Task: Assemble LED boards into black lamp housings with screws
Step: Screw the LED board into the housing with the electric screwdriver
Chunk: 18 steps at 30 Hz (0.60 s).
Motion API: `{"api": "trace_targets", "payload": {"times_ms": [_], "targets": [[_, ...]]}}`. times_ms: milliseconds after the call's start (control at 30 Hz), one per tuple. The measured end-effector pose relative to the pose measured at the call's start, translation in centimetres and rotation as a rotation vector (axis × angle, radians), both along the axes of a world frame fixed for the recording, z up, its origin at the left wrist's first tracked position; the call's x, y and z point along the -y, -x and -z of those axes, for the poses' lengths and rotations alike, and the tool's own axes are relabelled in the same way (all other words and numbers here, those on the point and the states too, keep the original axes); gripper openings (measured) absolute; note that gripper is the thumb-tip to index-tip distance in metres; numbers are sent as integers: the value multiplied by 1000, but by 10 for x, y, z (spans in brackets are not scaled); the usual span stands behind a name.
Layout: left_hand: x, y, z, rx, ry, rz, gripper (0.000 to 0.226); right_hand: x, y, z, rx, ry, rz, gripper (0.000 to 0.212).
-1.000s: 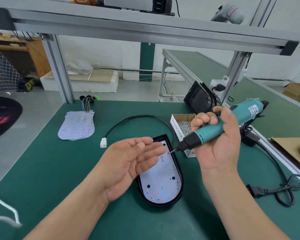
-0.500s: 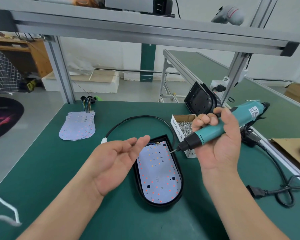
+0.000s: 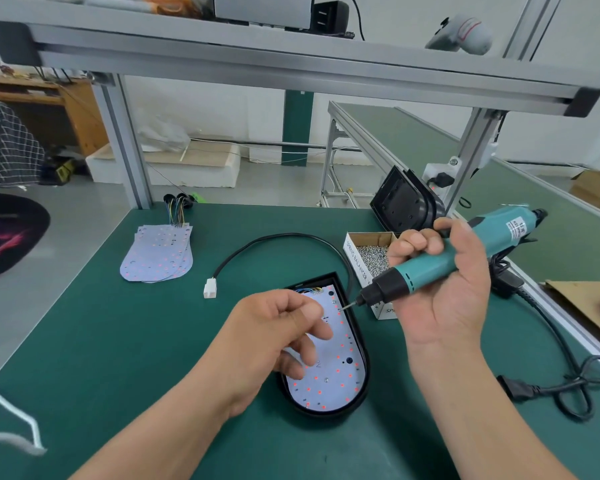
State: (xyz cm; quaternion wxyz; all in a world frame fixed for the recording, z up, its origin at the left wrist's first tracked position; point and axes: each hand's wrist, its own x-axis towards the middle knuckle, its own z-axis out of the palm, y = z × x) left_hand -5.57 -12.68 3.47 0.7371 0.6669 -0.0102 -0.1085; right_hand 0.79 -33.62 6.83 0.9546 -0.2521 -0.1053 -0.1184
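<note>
The green bench mat (image 3: 111,341) carries the work, and all positions below are taken from the black lamp housing (image 3: 330,411). The housing lies flat on the mat with its open side up, judged so that screws can be driven straight down. The LED board (image 3: 329,388) sits inside it and fills its outline, with coloured wires tucked at the far end. The right hand (image 3: 444,299), to the right of the housing, is wrapped firmly round the teal electric screwdriver (image 3: 496,225). The screwdriver is held slanted, its bit tip (image 3: 347,305) just above the board's far right edge, judged to be lining up on a fixing hole. The left hand (image 3: 274,337) hovers over the housing's left side, knuckles up and fingers curled (whether a screw is pinched there cannot be told). Spare housings (image 3: 400,204) lean on edge beyond the housing and to its right. A stack of LED boards (image 3: 158,254) lies well off to its far left. The open carton of screws (image 3: 371,252) stands just right of the housing's far end, handy to the driver hand. The carton's side reads "SPRING BALANCER", with further print cut off. The black cable (image 3: 281,235) loops beyond the housing and ends at a white connector (image 3: 210,291) to its left, clear of the board. The driver's label (image 3: 515,230) is too small to read, and the board's print is partly covered by fingers.
</note>
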Motion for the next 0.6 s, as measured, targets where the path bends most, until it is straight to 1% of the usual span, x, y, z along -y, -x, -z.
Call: {"api": "trace_targets", "payload": {"times_ms": [33,100,267,400,467,600], "targets": [[1,0,1,24,-40,-19,15,0,0,0,1,-3,-1,11],[2,1,3,23,-45,-36,13,1,1,-1,4,-8,-5,11],[6,3,-1,-29,100,14,24,-2,3,-2,15,7,-17,11],[9,5,-3,-76,173,79,15,-6,5,-2,20,18,-26,13],[9,5,-3,-80,166,85,13,-7,5,-2,21,23,-32,13],[8,5,-1,-36,121,43,17,-9,7,0,23,30,-52,13]]}}
